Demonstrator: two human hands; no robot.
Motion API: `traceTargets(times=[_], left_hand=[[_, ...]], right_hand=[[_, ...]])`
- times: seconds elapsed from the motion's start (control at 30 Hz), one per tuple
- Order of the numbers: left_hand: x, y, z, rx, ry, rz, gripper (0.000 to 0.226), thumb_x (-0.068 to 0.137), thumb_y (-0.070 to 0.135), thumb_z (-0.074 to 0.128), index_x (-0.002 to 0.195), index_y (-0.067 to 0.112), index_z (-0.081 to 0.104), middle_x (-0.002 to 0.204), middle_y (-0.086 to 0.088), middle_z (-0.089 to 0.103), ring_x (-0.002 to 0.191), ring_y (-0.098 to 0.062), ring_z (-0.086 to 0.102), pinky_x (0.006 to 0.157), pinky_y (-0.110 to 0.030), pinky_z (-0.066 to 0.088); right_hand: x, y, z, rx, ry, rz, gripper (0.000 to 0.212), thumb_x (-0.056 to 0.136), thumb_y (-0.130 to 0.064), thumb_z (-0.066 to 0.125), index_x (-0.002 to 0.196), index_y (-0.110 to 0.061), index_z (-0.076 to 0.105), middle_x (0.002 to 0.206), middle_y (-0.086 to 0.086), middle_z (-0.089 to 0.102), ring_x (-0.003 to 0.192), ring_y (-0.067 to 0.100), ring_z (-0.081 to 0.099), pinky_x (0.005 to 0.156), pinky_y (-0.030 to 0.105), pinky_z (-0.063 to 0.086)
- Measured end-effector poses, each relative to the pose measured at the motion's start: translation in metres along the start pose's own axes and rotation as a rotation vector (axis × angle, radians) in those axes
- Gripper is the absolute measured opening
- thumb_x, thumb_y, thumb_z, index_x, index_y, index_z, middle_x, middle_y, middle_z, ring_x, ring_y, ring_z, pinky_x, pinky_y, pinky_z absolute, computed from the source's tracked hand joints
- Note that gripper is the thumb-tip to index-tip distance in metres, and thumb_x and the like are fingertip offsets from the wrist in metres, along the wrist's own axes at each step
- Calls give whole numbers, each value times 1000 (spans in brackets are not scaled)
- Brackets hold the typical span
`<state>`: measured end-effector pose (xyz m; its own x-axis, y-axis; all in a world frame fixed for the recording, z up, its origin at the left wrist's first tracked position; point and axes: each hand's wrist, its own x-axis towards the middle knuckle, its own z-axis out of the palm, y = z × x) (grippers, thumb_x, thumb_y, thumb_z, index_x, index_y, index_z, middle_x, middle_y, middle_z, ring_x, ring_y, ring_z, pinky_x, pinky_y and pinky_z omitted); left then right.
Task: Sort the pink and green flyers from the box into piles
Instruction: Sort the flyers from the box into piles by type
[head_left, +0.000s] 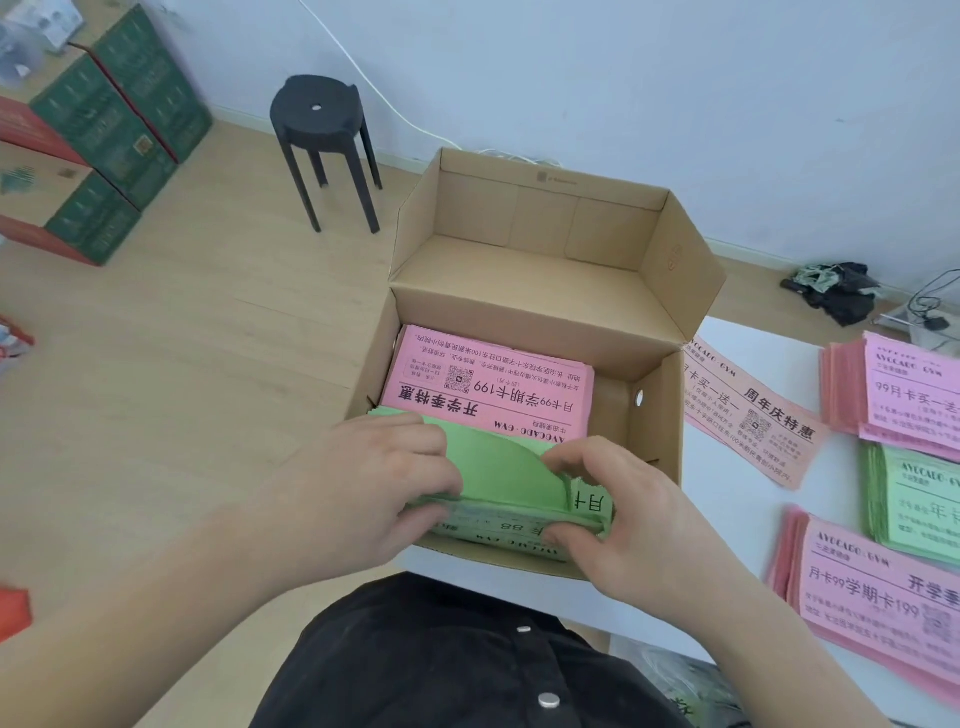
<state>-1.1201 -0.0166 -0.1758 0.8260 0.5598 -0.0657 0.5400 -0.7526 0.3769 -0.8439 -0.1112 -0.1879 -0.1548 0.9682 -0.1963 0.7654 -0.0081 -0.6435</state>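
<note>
Inside the cardboard box (655, 431), my left hand (374, 486) and right hand (626, 512) clasp both ends of the green flyer bundle (498, 475); I'd lift it level, edges squared.

- Green stack (509, 526) in the box (654, 415), at its near wall: print mostly covered by left hand (363, 483), right hand (618, 514) and its own curled top sheet (498, 467).
- Pink flyer (763, 421) right of the box: one end behind the box wall.
- Far pink pile (909, 395), green pile (919, 504), near pink pile (878, 608), farther right of the box: cut by the frame edge.
</note>
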Motion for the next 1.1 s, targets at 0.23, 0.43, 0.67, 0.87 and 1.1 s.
traceTargets(times=[0.23,0.43,0.67,0.87,1.1], left_hand=[[41,-2,-1,86,-349,-254,29,103,44,50,129,32,54,128,12,61,119,-17,58,93,-38,52],[59,11,-1,-6,-421,-237,30,103,38,56,132,41,51,116,7,66,99,-20,59,85,-36,52],[45,9,-24,-1170,310,-653,10,102,14,64,109,21,64,102,4,80,95,-23,77,82,-46,61],[48,65,-1,-1492,455,-636,34,95,2,71,124,19,67,115,4,78,107,-14,75,86,-32,60],[34,40,0,-1487,441,-544,28,105,6,55,127,17,68,117,-8,77,106,-30,75,80,-41,63]], right_hand=[[4,7,12,-93,50,22,51,80,-25,84,127,-24,66,126,-17,60,131,8,49,111,27,40],[12,-4,5,157,41,326,42,93,-16,74,118,-48,63,119,-14,67,101,7,63,84,13,46],[27,-27,-30,778,308,455,69,74,-42,88,133,-24,59,104,-6,79,100,13,74,92,42,58],[35,-50,-23,847,348,365,25,85,-8,83,103,-8,65,99,1,80,93,23,77,79,44,63],[34,-25,-45,837,162,380,26,94,1,71,116,-11,68,110,5,79,101,29,77,95,58,57]])
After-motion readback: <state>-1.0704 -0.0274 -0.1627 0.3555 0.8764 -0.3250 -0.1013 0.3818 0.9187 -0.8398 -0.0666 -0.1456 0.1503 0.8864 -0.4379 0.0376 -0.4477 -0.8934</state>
